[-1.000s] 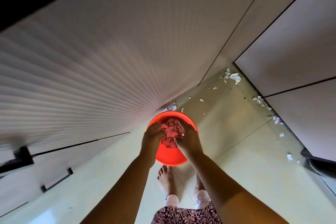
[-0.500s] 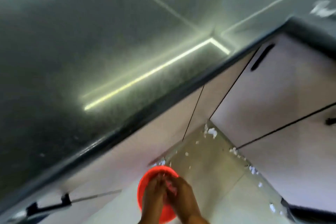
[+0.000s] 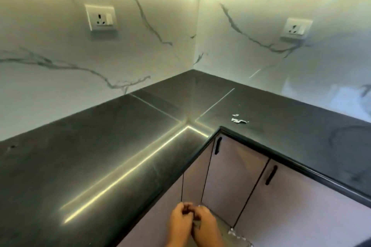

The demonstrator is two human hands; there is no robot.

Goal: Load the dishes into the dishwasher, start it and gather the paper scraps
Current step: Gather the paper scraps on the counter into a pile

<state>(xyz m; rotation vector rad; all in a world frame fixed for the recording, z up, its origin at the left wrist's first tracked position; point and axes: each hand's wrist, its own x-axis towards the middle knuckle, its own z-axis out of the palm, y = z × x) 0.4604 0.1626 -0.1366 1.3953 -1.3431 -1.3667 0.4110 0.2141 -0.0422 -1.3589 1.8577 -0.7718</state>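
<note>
Curled inward, the grip of the left hand (image 3: 179,219) meets that of the right hand (image 3: 205,225) just below the bench edge; whether they clasp anything cannot be told. Behind them stand cabinet doors (image 3: 234,182). Some floor scraps (image 3: 233,233) lie by the doors, and more paper scraps (image 3: 239,121) lie on the black bench (image 3: 100,166) near its inner corner.

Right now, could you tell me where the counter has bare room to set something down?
The dark polished stone counter is bare along its left run and far corner, up to the marbled wall. Small white paper scraps sit on the right run.
</note>
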